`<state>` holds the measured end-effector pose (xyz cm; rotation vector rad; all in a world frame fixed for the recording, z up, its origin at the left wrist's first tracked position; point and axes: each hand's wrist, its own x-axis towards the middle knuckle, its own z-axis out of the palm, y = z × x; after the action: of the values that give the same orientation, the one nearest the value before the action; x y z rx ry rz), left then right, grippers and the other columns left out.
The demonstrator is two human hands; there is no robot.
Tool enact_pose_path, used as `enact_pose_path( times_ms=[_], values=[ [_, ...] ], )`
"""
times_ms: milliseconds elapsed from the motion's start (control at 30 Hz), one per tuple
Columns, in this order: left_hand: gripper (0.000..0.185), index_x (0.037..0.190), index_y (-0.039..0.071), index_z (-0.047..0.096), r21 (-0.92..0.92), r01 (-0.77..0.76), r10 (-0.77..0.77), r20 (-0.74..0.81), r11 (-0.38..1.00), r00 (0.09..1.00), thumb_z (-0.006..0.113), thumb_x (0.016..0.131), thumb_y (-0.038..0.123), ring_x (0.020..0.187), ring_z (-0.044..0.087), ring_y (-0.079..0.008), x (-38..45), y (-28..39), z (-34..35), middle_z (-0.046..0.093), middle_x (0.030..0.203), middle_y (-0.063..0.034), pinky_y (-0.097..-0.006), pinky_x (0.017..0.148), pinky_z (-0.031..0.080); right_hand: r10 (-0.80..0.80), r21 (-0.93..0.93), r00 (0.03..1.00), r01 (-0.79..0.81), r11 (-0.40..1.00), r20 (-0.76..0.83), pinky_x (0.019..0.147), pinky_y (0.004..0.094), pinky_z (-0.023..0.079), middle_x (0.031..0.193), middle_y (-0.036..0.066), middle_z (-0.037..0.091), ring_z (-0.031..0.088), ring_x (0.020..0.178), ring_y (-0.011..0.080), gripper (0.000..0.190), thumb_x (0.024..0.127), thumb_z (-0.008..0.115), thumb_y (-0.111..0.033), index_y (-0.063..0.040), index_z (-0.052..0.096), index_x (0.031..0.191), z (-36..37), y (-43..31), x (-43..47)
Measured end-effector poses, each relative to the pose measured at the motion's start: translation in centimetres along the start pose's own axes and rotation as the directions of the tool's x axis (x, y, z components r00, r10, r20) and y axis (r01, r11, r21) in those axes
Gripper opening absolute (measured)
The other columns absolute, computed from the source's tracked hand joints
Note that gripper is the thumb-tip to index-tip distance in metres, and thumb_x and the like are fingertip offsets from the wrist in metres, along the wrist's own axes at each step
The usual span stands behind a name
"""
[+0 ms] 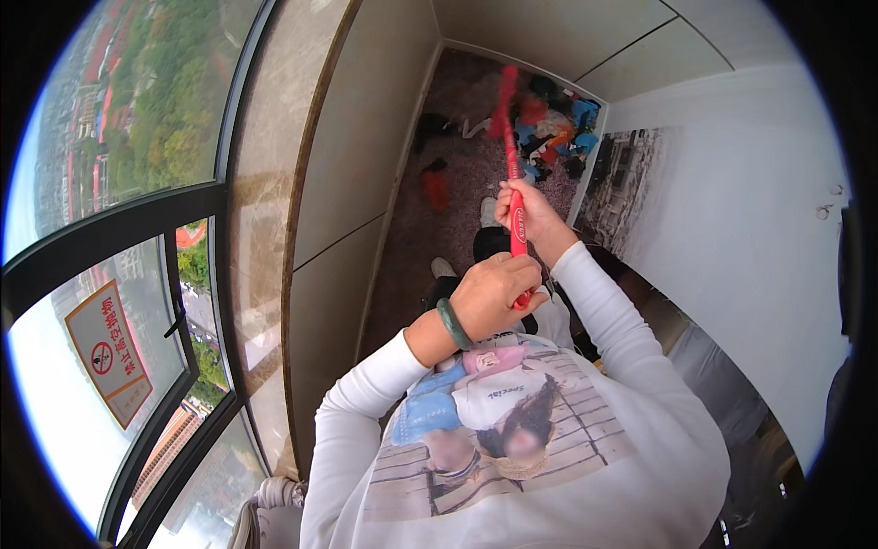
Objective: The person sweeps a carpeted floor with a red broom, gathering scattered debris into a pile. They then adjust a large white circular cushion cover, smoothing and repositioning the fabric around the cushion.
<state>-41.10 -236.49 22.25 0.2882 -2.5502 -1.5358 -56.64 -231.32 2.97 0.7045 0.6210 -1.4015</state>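
Both hands grip a long red handle (518,219), which slants up and away from my body. My left hand (499,285), with a green bangle at the wrist, is closed around its near end, close to my chest. Farther along, my right hand (525,211) wraps around the handle. At its far end is a blurred red head (505,103), low over the dark carpet, beside a pile of blue, red, orange and black scraps (549,134). Whether the head touches the floor I cannot tell.
Left of the handle, a red scrap (435,187) and a dark piece (433,127) lie on the carpet (405,247). Wall panels (343,151) and a stone sill (264,206) run along the left, with an ajar window beyond. A white panel (727,226) stands at right.
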Motion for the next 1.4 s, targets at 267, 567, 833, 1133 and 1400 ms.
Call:
enact_pose_path(
  times_ms=[267, 567, 833, 1133, 1400],
  values=[
    [0.023, 0.078, 0.005, 0.058, 0.134, 0.187, -0.172, -0.121, 0.973, 0.978, 0.079, 0.074, 0.014, 0.069, 0.062, -0.0302, 4.6, -4.4, 0.6, 0.06, 0.074, -0.0101, -0.0394, 0.063, 0.05, 0.178, 0.169, 0.969, -0.207, 0.964, 0.17, 0.066, 0.0275, 0.049, 0.071, 0.002, 0.055, 0.054, 0.063, 0.0114, 0.016, 0.09, 0.063, -0.012, -0.007, 0.049, 0.084, -0.4, 1.7, 9.8],
    [0.023, 0.079, 0.006, 0.057, 0.008, 0.034, -0.034, -0.03, 0.999, 0.999, 0.075, 0.078, 0.02, 0.075, 0.063, -0.0336, 9.9, -5.1, 4.8, 0.062, 0.076, -0.0124, -0.0424, 0.068, 0.049, -0.029, 0.132, 0.991, 0.012, 0.991, 0.132, 0.066, 0.0266, 0.046, 0.077, 0.002, 0.053, 0.054, 0.066, 0.0118, 0.018, 0.09, 0.065, -0.009, -0.003, 0.049, 0.093, -4.4, -7.6, 6.2],
    [0.02, 0.077, 0.007, 0.057, -0.08, -0.06, 0.059, -0.008, 0.995, 0.998, 0.075, 0.077, 0.017, 0.075, 0.058, -0.0281, 6.0, -2.1, 4.1, 0.058, 0.079, -0.0068, -0.0393, 0.068, 0.049, -0.251, 0.026, 0.964, 0.254, 0.967, -0.087, 0.061, 0.0263, 0.045, 0.069, -0.001, 0.05, 0.051, 0.06, 0.0088, 0.013, 0.09, 0.061, -0.012, -0.007, 0.05, 0.09, -2.1, -7.2, -1.7],
    [0.024, 0.081, 0.008, 0.059, 0.051, -0.047, 0.042, 0.097, 0.998, 0.994, 0.077, 0.076, 0.024, 0.073, 0.061, -0.0266, -4.4, 3.8, 0.3, 0.057, 0.079, -0.006, -0.0396, 0.063, 0.05, 0.132, 0.147, 0.986, -0.146, 0.978, 0.105, 0.062, 0.0268, 0.047, 0.069, -0.002, 0.052, 0.053, 0.062, 0.0101, 0.015, 0.091, 0.062, -0.014, -0.005, 0.052, 0.097, -1.0, 7.6, -4.1],
    [0.024, 0.079, 0.006, 0.061, 0.118, 0.142, -0.139, -0.039, 0.983, 0.99, 0.076, 0.078, 0.025, 0.069, 0.064, -0.0311, -12.2, -0.2, 0.6, 0.063, 0.075, -0.0115, -0.0403, 0.062, 0.05, 0.335, 0.123, 0.942, -0.336, 0.934, 0.027, 0.065, 0.0255, 0.049, 0.069, 0.001, 0.056, 0.055, 0.063, 0.0118, 0.018, 0.091, 0.063, -0.02, -0.009, 0.052, 0.082, -3.3, 18.3, 1.2]
  ],
)
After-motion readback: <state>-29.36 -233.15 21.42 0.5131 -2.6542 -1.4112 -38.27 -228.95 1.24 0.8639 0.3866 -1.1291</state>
